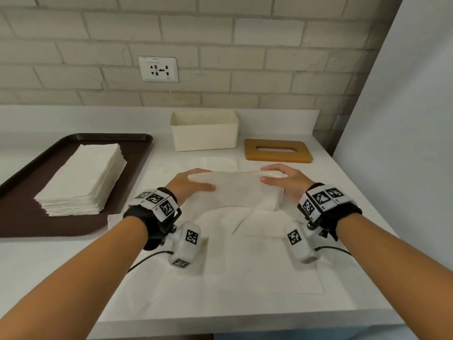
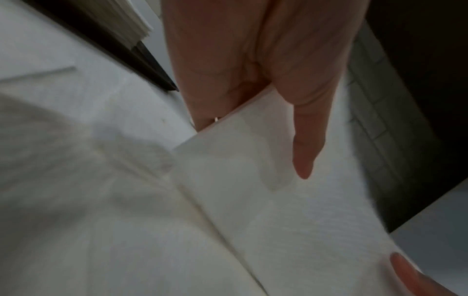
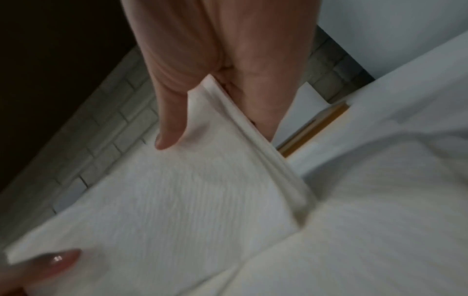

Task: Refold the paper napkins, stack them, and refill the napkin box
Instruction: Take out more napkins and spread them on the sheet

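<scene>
A white paper napkin (image 1: 236,186) is lifted off the counter by its far edge, half folded over towards me. My left hand (image 1: 193,184) pinches its left end, thumb on top and fingers behind (image 2: 228,96). My right hand (image 1: 279,177) pinches the right end, where several layers show (image 3: 253,128). More unfolded napkins (image 1: 245,253) lie flat beneath on the counter. A neat stack of folded napkins (image 1: 83,177) sits on the brown tray (image 1: 22,222) at the left. The cream napkin box (image 1: 204,130) stands open at the back, with its tan slotted lid (image 1: 278,149) lying to the right.
The white counter (image 1: 343,200) ends at a front edge near me and at a white wall panel on the right. A brick wall with a socket plate (image 1: 158,69) runs along the back. Cables trail from both wrist cameras.
</scene>
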Action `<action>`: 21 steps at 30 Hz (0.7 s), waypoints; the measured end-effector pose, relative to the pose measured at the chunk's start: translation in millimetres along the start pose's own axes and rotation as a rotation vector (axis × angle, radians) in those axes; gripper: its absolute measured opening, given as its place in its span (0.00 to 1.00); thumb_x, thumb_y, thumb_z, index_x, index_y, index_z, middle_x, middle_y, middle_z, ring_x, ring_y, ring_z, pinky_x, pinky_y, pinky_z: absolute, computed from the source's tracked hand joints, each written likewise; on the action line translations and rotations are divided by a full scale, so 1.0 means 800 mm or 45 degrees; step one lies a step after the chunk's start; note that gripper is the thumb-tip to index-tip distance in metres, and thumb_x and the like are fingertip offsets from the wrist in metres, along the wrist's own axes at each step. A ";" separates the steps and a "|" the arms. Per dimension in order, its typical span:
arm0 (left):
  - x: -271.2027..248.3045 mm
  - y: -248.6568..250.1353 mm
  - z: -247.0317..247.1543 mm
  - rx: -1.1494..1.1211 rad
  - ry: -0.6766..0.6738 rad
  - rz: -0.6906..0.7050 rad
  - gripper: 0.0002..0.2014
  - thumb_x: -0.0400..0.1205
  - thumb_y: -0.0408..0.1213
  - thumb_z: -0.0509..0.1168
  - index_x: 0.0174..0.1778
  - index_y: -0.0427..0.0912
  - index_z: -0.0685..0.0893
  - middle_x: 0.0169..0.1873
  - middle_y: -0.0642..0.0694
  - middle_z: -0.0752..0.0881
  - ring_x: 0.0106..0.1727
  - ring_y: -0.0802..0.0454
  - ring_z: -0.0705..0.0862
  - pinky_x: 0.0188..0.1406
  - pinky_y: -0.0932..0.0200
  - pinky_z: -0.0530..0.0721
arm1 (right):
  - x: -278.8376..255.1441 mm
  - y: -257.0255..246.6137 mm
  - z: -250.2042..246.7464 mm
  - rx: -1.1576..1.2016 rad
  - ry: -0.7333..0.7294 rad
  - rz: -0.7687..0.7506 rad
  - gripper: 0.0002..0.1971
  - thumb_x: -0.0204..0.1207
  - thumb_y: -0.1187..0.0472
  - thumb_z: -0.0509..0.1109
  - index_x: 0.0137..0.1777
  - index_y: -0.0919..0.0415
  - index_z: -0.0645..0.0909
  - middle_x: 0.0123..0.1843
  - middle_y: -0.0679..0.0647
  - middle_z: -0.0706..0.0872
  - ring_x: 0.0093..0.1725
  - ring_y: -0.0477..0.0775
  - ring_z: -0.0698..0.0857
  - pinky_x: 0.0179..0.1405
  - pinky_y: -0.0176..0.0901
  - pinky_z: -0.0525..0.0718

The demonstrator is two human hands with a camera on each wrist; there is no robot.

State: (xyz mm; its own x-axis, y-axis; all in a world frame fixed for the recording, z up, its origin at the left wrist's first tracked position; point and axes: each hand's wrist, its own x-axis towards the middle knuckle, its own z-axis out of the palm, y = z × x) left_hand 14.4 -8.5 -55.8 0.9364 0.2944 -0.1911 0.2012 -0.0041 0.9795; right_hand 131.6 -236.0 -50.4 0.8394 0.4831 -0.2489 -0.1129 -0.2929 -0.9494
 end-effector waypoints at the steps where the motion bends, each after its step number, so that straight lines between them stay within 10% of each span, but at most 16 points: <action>1: 0.000 -0.004 0.002 -0.015 -0.017 -0.021 0.21 0.60 0.30 0.80 0.48 0.46 0.85 0.50 0.42 0.87 0.57 0.42 0.84 0.63 0.49 0.80 | 0.003 0.006 0.000 -0.033 -0.019 0.028 0.24 0.54 0.50 0.84 0.51 0.46 0.82 0.64 0.56 0.84 0.64 0.59 0.82 0.71 0.59 0.76; 4: 0.006 -0.012 0.001 -0.197 0.015 -0.050 0.25 0.61 0.30 0.80 0.54 0.45 0.85 0.56 0.40 0.87 0.62 0.40 0.84 0.67 0.43 0.79 | 0.002 0.014 0.001 0.035 -0.057 0.082 0.46 0.39 0.47 0.88 0.63 0.56 0.79 0.64 0.57 0.85 0.65 0.60 0.82 0.70 0.59 0.76; 9: 0.009 -0.026 -0.007 -0.196 -0.079 -0.079 0.28 0.62 0.31 0.79 0.60 0.38 0.83 0.57 0.39 0.87 0.61 0.41 0.85 0.64 0.48 0.81 | 0.009 0.020 0.000 0.063 -0.102 0.167 0.49 0.37 0.56 0.88 0.65 0.66 0.78 0.62 0.62 0.86 0.64 0.62 0.83 0.69 0.60 0.77; 14: 0.011 -0.030 -0.007 -0.004 -0.162 -0.020 0.23 0.56 0.36 0.79 0.47 0.51 0.85 0.46 0.52 0.87 0.52 0.56 0.84 0.56 0.63 0.79 | 0.008 0.015 0.001 0.098 -0.289 0.159 0.20 0.64 0.74 0.75 0.55 0.58 0.80 0.52 0.57 0.85 0.56 0.57 0.82 0.61 0.51 0.80; 21: 0.022 -0.025 -0.004 -0.224 -0.104 -0.062 0.15 0.76 0.24 0.69 0.53 0.47 0.84 0.49 0.46 0.87 0.54 0.48 0.84 0.53 0.60 0.84 | 0.034 0.018 -0.005 0.000 -0.254 0.138 0.41 0.43 0.55 0.88 0.61 0.58 0.82 0.62 0.60 0.86 0.64 0.61 0.83 0.71 0.58 0.75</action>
State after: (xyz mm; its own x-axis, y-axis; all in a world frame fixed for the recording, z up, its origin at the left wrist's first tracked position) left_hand 25.6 -0.4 -78.5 0.9484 0.2117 -0.2359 0.2001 0.1773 0.9636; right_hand 155.0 -230.5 -69.6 0.7005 0.6024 -0.3826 -0.1969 -0.3521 -0.9150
